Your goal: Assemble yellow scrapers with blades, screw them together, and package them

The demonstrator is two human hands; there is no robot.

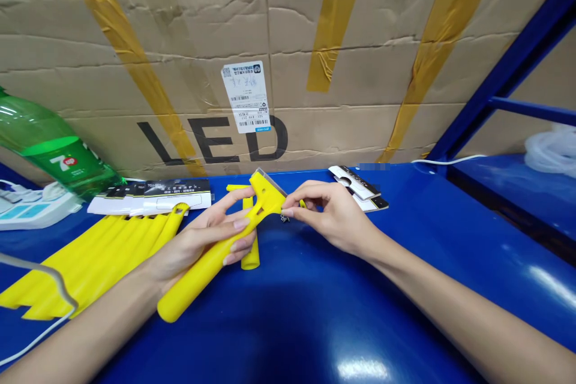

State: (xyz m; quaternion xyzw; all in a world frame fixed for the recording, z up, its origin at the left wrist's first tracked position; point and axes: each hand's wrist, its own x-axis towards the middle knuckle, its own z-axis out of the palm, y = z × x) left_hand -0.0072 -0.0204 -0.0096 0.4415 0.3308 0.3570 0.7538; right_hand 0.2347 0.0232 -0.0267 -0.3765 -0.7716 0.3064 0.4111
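My left hand (198, 240) is wrapped round the handle of a yellow scraper (193, 282), which slants up and away to the right. A clear strip or blade edge (271, 181) runs along the top of its wide head. At the right corner of that head, the thumb and fingers of my right hand (337, 216) are pinched together; anything small between them is hidden. A bit of yellow (303, 204) and something small and dark show by these fingertips. Behind my left fingers, another yellow tool (251, 255) lies on the blue surface (315, 300).
Several yellow handles (90, 258) lie in a row at left, below printed cards (153, 198). A green bottle (58, 150), a power strip (38, 207) and a white cable (49, 270) are farther left. More cards (357, 189) lie right. A large carton (315, 120) stands behind.
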